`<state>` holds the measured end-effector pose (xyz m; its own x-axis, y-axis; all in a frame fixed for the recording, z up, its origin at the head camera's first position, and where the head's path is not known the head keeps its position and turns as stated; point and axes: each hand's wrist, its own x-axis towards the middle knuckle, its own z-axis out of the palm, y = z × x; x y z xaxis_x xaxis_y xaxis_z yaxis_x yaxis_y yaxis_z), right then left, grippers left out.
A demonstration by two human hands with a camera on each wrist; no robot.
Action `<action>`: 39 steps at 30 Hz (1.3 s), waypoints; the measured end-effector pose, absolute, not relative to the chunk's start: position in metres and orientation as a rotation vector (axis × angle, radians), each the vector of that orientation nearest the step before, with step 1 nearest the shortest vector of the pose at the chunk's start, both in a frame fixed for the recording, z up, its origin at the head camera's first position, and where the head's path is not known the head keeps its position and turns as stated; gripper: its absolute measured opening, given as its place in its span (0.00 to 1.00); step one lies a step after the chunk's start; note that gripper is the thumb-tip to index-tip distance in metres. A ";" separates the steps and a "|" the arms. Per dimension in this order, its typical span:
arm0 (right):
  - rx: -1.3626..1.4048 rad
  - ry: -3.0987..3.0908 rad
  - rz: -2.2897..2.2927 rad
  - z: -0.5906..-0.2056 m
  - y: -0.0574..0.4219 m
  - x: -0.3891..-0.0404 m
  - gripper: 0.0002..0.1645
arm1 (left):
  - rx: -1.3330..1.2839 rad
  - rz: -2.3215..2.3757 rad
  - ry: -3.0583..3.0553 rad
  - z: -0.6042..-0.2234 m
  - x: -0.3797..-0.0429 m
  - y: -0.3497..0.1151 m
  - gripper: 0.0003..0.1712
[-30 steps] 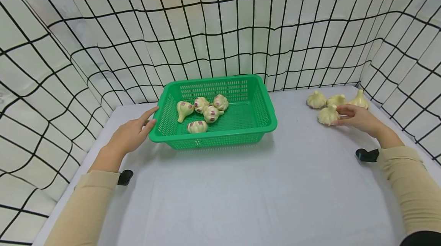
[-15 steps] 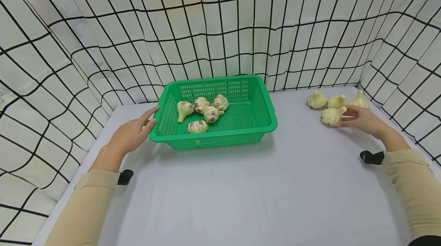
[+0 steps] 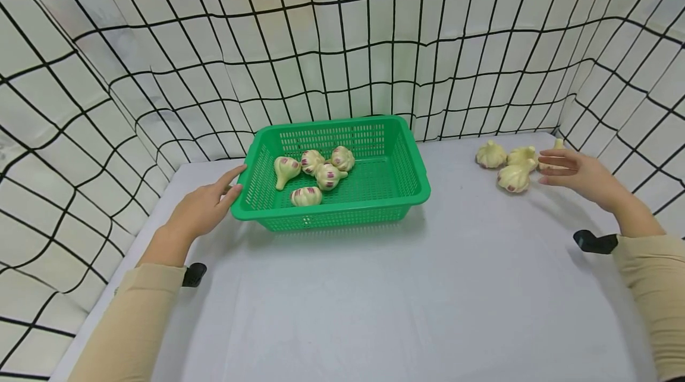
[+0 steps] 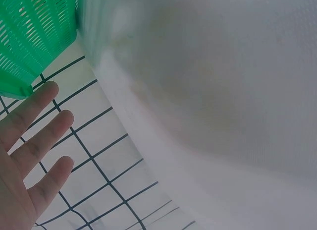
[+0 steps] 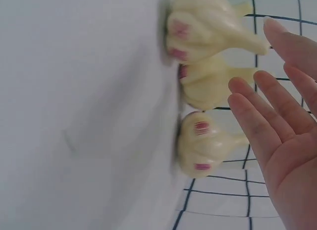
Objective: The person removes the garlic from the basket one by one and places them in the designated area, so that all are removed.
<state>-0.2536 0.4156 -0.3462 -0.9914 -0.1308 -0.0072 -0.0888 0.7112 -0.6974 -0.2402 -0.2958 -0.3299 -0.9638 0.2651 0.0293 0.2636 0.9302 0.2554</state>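
Note:
Fingertips of my left hand (image 3: 200, 210) rest against the left rim of a green plastic basket (image 3: 342, 213). In the left wrist view its fingers are spread and straight beside the basket wall (image 4: 37, 41). Inside the basket lie several garlic bulbs with purple marks, one of them a front bulb (image 3: 306, 196). At the right, my right hand (image 3: 587, 178) hovers with relaxed fingers just beside a garlic bulb (image 3: 514, 178), holding nothing. Behind that bulb sit another bulb (image 3: 522, 155), a left bulb (image 3: 490, 155) and one mostly hidden by the hand.
A black grid net (image 3: 369, 43) over white sheeting encloses the back and both sides. White cloth (image 3: 374, 298) covers the table. Each wrist carries a black camera mount, such as the right one (image 3: 595, 241).
My right hand has let go of the front garlic bulb and drawn back to the right. That bulb has turned, its stem now pointing up and right. The left hand and basket stay put.

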 end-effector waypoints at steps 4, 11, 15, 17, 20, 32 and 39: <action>-0.232 2.894 -1.208 -0.336 0.410 -0.253 0.42 | 0.421 0.405 3.084 -0.329 -0.240 -0.296 0.38; -0.334 2.948 -1.244 -0.317 0.393 -0.255 0.36 | 0.430 0.398 3.083 -0.329 -0.240 -0.296 0.37; -0.335 2.964 -1.199 -0.305 0.378 -0.257 0.36 | 0.432 0.393 3.080 -0.329 -0.241 -0.297 0.37; -0.358 2.970 -1.183 -0.300 0.370 -0.259 0.36 | 0.432 0.392 3.079 -0.329 -0.240 -0.297 0.38; -0.391 2.968 -1.172 -0.292 0.358 -0.261 0.36 | 0.428 0.390 3.082 -0.328 -0.240 -0.297 0.38; -0.600 2.883 -1.157 -0.267 0.302 -0.283 0.29 | 0.429 0.392 3.091 -0.329 -0.240 -0.295 0.38; -0.739 2.847 -1.099 -0.254 0.264 -0.297 0.26 | 0.423 0.391 3.092 -0.330 -0.240 -0.295 0.38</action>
<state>-0.2973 0.2642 -0.2541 -0.8893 -0.4271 0.1632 -0.4260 0.6442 -0.6353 -0.2401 -0.2954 -0.3300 -0.9637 0.2642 0.0370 0.2651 0.9329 0.2438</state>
